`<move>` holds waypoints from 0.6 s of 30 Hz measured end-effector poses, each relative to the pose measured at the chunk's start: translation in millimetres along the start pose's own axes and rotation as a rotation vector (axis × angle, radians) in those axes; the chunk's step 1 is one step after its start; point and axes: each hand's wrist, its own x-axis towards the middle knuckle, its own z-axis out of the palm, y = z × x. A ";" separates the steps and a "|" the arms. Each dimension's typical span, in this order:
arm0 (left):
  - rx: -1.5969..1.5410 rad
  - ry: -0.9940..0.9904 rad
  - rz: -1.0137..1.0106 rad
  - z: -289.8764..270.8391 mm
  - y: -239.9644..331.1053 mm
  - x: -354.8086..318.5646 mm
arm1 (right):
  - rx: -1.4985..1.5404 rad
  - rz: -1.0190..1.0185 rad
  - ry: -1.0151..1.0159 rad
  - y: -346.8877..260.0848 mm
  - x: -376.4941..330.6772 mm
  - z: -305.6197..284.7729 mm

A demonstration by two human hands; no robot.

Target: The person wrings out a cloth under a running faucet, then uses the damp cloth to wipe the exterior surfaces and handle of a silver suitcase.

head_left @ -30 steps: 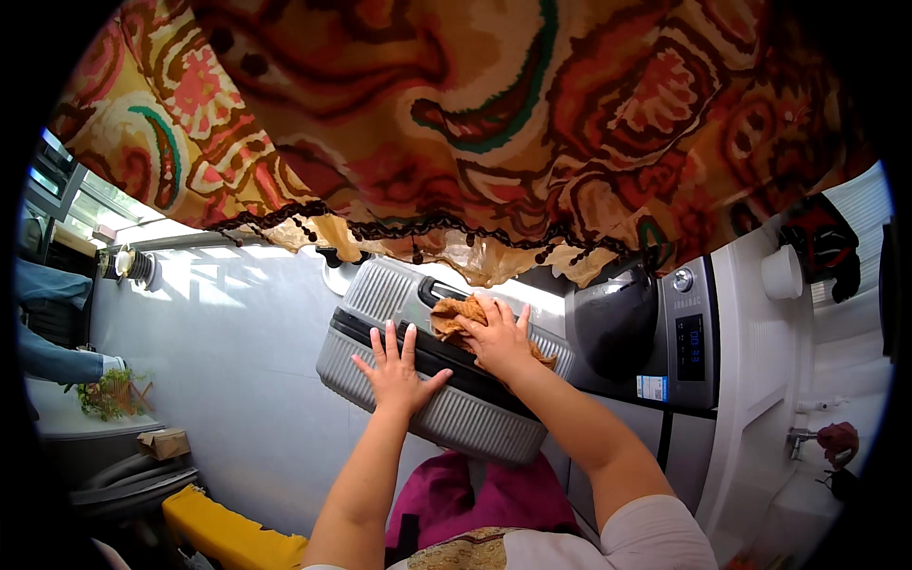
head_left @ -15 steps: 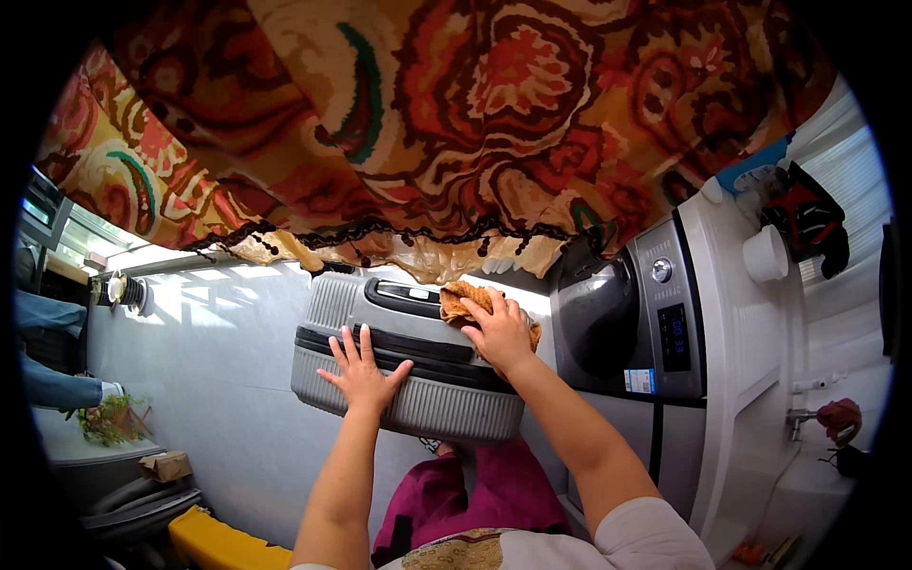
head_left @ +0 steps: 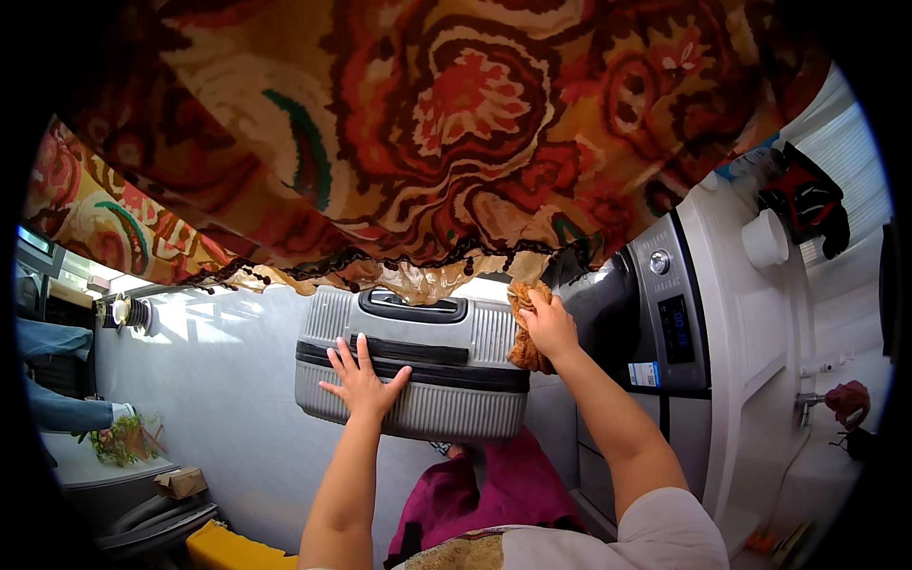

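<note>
A silver ribbed suitcase with a black zip band and a black top handle stands in the middle of the view. My left hand lies flat on its side, fingers spread. At the suitcase's upper right corner, my right hand presses an orange-brown cloth against its edge. A patterned red and orange fabric hangs over the top of the view and hides what is above the suitcase.
A grey front-loading washing machine stands right of the suitcase, next to a white wall with a tap. Magenta fabric lies below the suitcase. A yellow object and a small cardboard box are at lower left.
My right hand with the cloth has slid from the suitcase's top toward its right corner. The suitcase has turned more upright in view; my left hand stays flat on it.
</note>
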 end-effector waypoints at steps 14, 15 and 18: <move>0.024 -0.012 0.365 29.0 85.5 -9.1 | 0.017 0.004 0.058 -62.8 23.5 34.5; 0.025 -0.021 0.343 28.2 86.0 -8.3 | -0.006 -0.026 0.040 -64.5 15.0 28.4; 0.040 -0.042 0.321 31.2 78.7 -9.4 | -0.076 -0.272 0.040 -42.5 -44.3 33.0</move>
